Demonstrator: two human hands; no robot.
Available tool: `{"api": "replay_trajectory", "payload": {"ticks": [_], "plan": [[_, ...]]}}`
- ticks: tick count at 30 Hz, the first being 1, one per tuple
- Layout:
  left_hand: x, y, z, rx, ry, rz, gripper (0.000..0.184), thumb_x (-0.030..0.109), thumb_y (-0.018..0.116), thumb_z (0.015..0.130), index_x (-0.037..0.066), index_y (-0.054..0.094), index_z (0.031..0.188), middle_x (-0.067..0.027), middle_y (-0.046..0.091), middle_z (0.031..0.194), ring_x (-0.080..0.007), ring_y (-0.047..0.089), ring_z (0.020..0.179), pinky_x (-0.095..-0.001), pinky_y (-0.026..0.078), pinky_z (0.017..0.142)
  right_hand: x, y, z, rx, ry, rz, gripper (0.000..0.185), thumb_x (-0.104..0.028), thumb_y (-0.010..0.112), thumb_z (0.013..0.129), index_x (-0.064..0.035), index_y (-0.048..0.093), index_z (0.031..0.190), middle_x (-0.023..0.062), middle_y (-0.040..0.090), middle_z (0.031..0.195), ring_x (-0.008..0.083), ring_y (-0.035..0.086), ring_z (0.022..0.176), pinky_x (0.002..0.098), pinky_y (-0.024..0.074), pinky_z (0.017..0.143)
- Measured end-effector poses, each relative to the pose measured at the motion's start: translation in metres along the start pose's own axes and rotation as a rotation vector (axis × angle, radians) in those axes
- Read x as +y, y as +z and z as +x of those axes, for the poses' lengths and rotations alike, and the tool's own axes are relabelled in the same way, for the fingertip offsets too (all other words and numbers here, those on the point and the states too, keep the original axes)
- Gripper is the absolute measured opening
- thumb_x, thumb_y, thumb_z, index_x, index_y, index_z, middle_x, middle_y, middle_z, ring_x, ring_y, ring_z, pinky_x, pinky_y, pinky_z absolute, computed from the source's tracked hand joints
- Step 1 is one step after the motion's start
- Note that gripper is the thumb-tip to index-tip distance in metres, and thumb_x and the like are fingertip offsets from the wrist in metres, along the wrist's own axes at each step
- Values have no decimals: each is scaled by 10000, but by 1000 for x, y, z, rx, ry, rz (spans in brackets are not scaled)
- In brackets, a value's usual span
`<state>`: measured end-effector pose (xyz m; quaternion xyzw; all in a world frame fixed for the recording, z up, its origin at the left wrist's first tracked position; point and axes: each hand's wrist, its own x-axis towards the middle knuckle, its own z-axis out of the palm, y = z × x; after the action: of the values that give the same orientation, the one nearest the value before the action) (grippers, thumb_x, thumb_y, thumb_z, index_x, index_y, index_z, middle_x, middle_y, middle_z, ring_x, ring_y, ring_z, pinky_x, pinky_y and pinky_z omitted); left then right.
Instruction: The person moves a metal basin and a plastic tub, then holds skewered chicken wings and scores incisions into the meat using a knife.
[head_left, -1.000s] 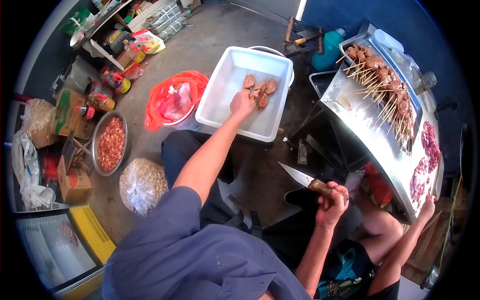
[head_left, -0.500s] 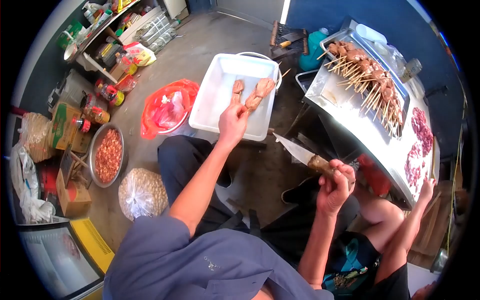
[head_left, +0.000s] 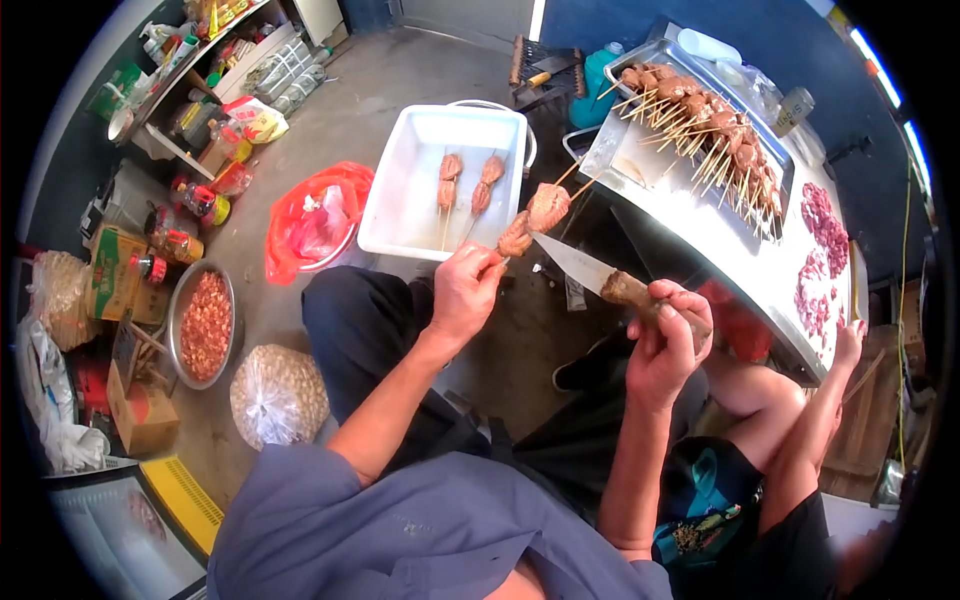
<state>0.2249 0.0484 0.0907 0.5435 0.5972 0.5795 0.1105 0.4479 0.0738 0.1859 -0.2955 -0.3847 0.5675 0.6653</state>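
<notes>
My left hand is closed on meat skewers, held out beyond the white basin's near right corner. Two stick tips poke past the meat, though I cannot tell exactly how many sticks are gripped. In my right hand is a knife with a rough brown handle. Its blade points up and left, the tip at the lower meat piece; whether they touch is unclear. Inside the white basin lie two more meat skewers, one left and one right.
On the right, a metal table bears a tray of many meat skewers and raw meat pieces. Another person's arm is close by. To my left are a red bag, a meat bowl and a clear bag.
My left hand has lifted skewers out of the basin, toward me and right, beside the blade. Another skewer now lies in the basin. The knife hand has shifted slightly; the view has turned a little.
</notes>
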Motion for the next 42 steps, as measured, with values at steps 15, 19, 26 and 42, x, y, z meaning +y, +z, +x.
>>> {"api": "replay_trajectory", "payload": {"ticks": [15,19,26,42], "plan": [[11,-13,-16,15,-143,60,60,-39,642,759,-22,606,804,-153,577,759,-322,580,670,-342,459,600,7,36,-15,-115,-110,-168,140,101,576,796,3,538,888,177,645,948,135,577,647,248,522,543],[5,-17,-24,43,-174,73,56,-39,649,762,-35,616,807,-134,585,746,-258,573,633,-315,453,581,20,45,-18,-181,-114,-233,134,93,597,798,4,535,876,155,645,940,106,564,654,224,500,549],[-7,-22,-37,76,-218,120,55,-19,660,771,-47,623,801,-108,587,708,-171,563,602,-279,443,568,29,61,-20,-220,-109,-281,141,116,587,786,2,536,851,136,643,926,99,560,652,215,489,552],[-19,-30,-25,125,-303,69,73,-1,674,762,-42,623,792,-121,597,710,-173,562,592,-284,444,561,32,59,-23,-244,-160,-291,168,126,591,793,3,525,887,156,639,946,120,582,731,222,510,571]]}}
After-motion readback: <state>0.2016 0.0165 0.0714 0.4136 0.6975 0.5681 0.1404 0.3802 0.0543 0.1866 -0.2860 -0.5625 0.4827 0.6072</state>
